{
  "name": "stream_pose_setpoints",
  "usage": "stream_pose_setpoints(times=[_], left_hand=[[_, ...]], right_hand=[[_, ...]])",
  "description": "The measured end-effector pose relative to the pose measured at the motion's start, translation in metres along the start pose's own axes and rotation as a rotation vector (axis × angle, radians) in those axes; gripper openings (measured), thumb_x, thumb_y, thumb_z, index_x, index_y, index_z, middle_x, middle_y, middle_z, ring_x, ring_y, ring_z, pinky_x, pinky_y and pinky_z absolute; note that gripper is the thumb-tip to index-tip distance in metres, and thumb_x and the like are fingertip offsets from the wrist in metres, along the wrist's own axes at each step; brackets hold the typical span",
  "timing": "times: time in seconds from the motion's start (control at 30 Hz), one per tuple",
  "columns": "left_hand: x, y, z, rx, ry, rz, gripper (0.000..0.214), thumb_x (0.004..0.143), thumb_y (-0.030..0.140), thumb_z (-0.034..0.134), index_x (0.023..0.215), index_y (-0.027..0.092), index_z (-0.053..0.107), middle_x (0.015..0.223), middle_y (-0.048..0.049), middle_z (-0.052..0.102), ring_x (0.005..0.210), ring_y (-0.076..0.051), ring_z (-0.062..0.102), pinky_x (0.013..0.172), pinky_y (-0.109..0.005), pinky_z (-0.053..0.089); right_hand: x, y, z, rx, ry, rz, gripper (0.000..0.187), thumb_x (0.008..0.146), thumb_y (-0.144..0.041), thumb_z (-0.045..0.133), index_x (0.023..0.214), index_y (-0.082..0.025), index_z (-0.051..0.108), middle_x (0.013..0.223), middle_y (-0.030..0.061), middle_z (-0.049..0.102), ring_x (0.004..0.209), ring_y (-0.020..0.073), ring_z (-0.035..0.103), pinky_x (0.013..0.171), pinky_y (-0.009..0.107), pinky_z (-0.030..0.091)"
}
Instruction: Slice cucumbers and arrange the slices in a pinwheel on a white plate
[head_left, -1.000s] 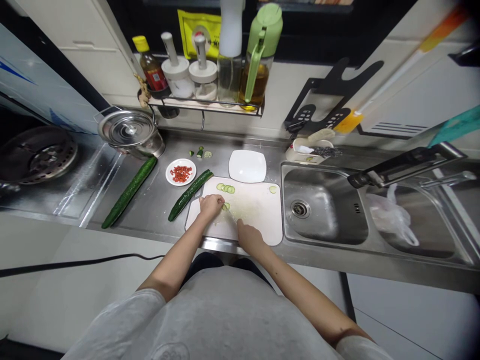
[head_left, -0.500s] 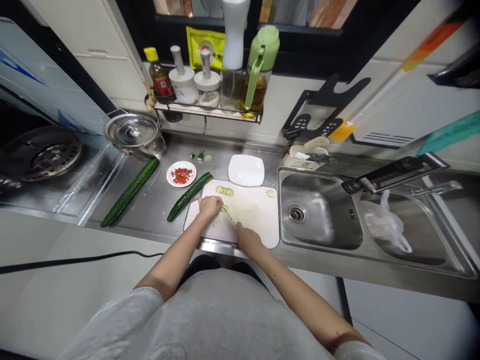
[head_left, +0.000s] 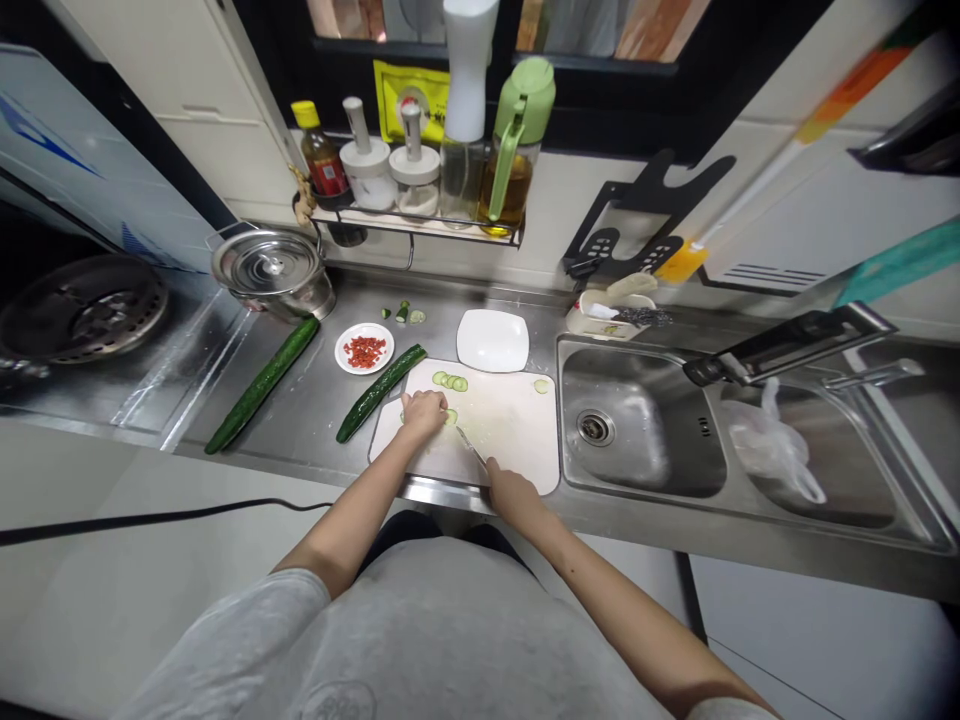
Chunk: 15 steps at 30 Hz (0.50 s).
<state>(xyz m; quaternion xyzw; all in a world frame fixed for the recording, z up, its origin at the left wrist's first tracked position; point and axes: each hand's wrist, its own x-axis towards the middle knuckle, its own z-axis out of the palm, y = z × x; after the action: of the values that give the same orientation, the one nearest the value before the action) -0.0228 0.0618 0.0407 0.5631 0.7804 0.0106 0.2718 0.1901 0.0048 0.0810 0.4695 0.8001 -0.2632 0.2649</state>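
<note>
My right hand (head_left: pixel 514 494) is wrapped round the handle of a small knife (head_left: pixel 471 444). Its blade points up and left over the white cutting board (head_left: pixel 525 440), a little apart from my left hand (head_left: pixel 426 412). The fingers of that left hand are bent and pressed down on cucumber on the board. A pale cucumber slice (head_left: pixel 451 417) shows at the fingertips, and a bit of green peeps out on the hand's other side; the rest is covered. Overlapping cucumber slices (head_left: pixel 450 381) lie farther up the board, with a single slice (head_left: pixel 541 386) at its upper right corner.
A whole cucumber (head_left: pixel 381 393) touches the board's left side; another cucumber (head_left: pixel 262 385) lies farther left. Behind are a plate of chopped red pepper (head_left: pixel 364 351), cucumber ends (head_left: pixel 403 313) and a white dish (head_left: pixel 493 341). The sink (head_left: pixel 645 430) is right, a steel pot (head_left: pixel 274 270) back left.
The knife and my right hand have moved right and slightly toward me, away from the slice. My left hand has shifted slightly, and some green now shows at its left.
</note>
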Motion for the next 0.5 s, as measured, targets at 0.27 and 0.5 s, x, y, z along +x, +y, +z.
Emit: stream_pose_setpoints(times=[0.27, 0.5], left_hand=[[-0.011, 0.006, 0.000, -0.155, 0.051, -0.034, 0.011, 0.074, 0.021, 0.057, 0.082, 0.024, 0.064, 0.087, 0.0000, 0.070, 0.093, -0.021, 0.059, 0.090, -0.039, 0.029], [-0.033, -0.039, -0.010, -0.400, 0.166, -0.247, 0.014, 0.073, 0.033, 0.064, 0.083, 0.023, 0.068, 0.082, 0.0020, 0.071, 0.080, -0.016, 0.063, 0.085, -0.033, 0.035]], right_hand=[[-0.007, 0.004, -0.003, 0.034, -0.020, 0.012, 0.036, 0.087, -0.012, 0.035, 0.123, -0.014, 0.039, 0.092, 0.0148, 0.066, 0.089, 0.0255, 0.064, 0.064, 0.029, 0.035], [-0.007, 0.008, -0.005, 0.073, -0.022, -0.008, 0.039, 0.087, -0.015, 0.036, 0.125, -0.014, 0.039, 0.093, 0.0138, 0.065, 0.085, 0.0232, 0.062, 0.063, 0.028, 0.033]])
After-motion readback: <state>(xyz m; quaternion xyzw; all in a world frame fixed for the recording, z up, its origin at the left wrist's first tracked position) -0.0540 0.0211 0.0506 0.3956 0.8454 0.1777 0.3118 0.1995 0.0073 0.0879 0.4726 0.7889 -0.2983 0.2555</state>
